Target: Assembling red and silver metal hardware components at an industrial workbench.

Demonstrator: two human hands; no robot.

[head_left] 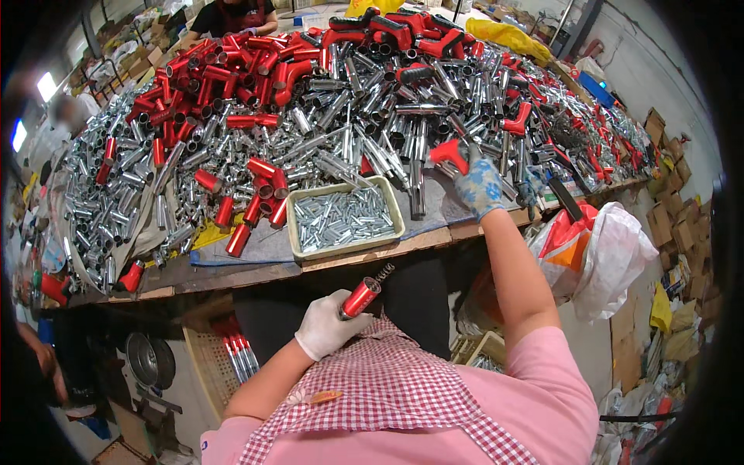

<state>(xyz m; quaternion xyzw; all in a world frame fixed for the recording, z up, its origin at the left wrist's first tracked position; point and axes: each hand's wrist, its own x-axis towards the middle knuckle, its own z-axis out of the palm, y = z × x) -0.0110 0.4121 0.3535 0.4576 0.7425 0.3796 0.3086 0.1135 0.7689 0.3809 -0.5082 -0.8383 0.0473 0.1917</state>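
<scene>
My left hand (329,322), in a white glove, is closed around a red metal tube (361,297) above my lap. A coil spring (385,271) sticks out of the tube's open upper end. Over the table's front edge, my right hand (478,188) in a blue-and-white patterned glove grips a red angled handle (449,156). Its fingertips are partly hidden behind that piece. Between the two hands stands a cream plastic tray (291,225) full of small silvery pins. Several loose red tubes (253,209) lie just left of the tray.
A large heap of chrome tubes (418,124), red tubes and red-black handles covers the table. White plastic bags (612,256) hang at the right edge. Below, a crate (208,360) holds red-and-silver pieces. Another person (232,17) works across the table.
</scene>
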